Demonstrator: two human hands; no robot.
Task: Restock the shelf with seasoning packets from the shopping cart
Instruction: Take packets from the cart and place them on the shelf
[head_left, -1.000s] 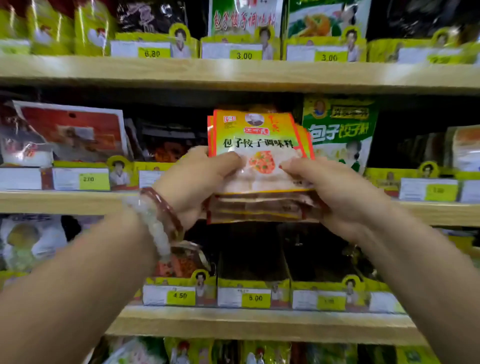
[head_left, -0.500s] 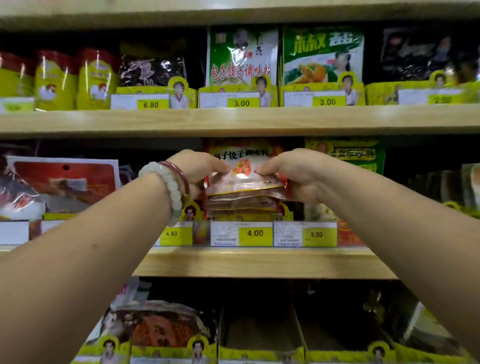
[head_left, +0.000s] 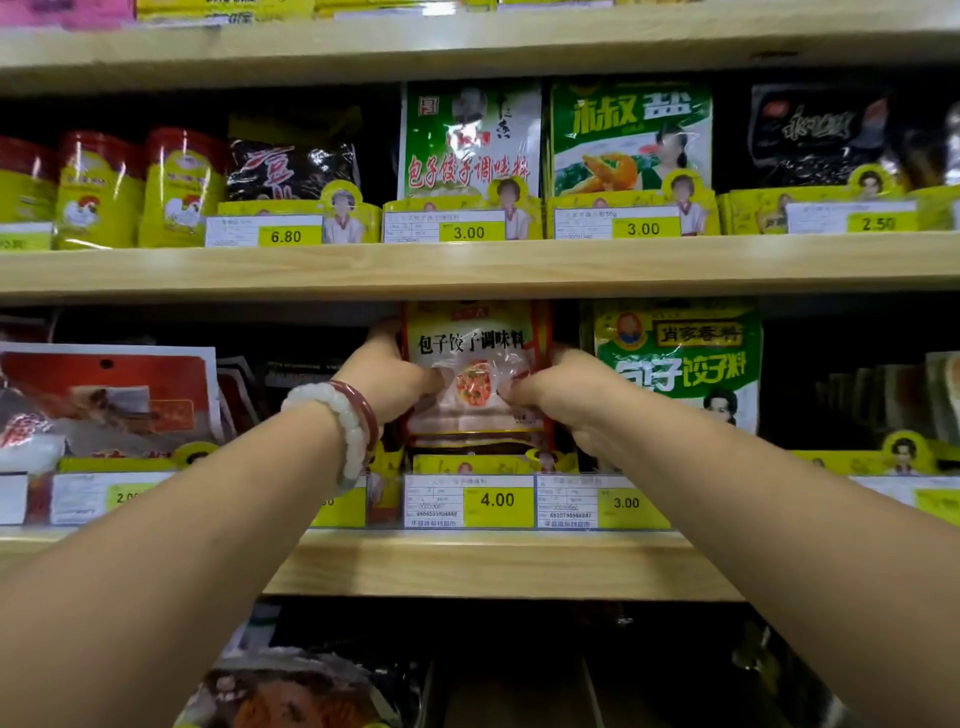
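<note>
Head view, looking up at the wooden shelf (head_left: 467, 564): both arms reach forward to a stack of seasoning packets (head_left: 475, 364) standing upright in the middle tier. The left hand (head_left: 387, 376) grips the stack's left edge, thumb pressed on the front face near the round orange picture and the fingers curled round behind, out of sight. The right hand (head_left: 563, 397) grips the right edge the same way, its thumb on the front just across from the left thumb, fingers hidden behind the packets. So the stack sits directly between the two hands, pinched from both sides, its top reaching up under the board above and its lower edge just above the yellow display tray (head_left: 467, 462) below the hands. Whether the stack's bottom rests in that tray cannot be told. Beneath the hands, on the shelf's front rail, is a price tag reading 4.00 (head_left: 496, 500). A white bead bracelet (head_left: 345, 423) and a red bangle (head_left: 363, 410) circle the left wrist. Just beyond the right hand stands a green packet (head_left: 680, 358), close beside the held stack.
</note>
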